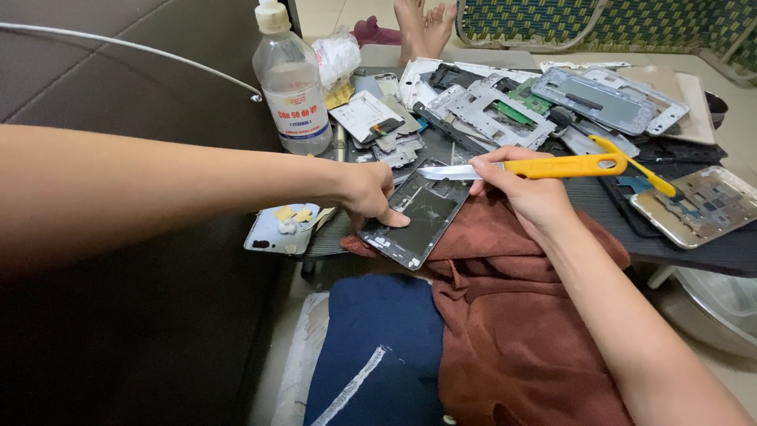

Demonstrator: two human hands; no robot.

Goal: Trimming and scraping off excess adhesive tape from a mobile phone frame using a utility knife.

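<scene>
Cracked black flat phone panel [418,217] lies pinned under left hand [369,195]; right hand [527,183] grips yellow-handled knife [527,167]. Clear plastic bottle [292,83] beyond left; stripped metal phone frames [505,110] beyond right.

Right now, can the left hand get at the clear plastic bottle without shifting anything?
Probably yes: the left hand presses the phone frame, and the clear plastic bottle stands just beyond it with nothing between them.

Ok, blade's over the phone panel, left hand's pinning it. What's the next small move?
Probably lower the blade tip to the upper edge of the panel. The right hand holds the yellow knife just above it, while the left hand presses the panel down on the brown cloth.
</scene>
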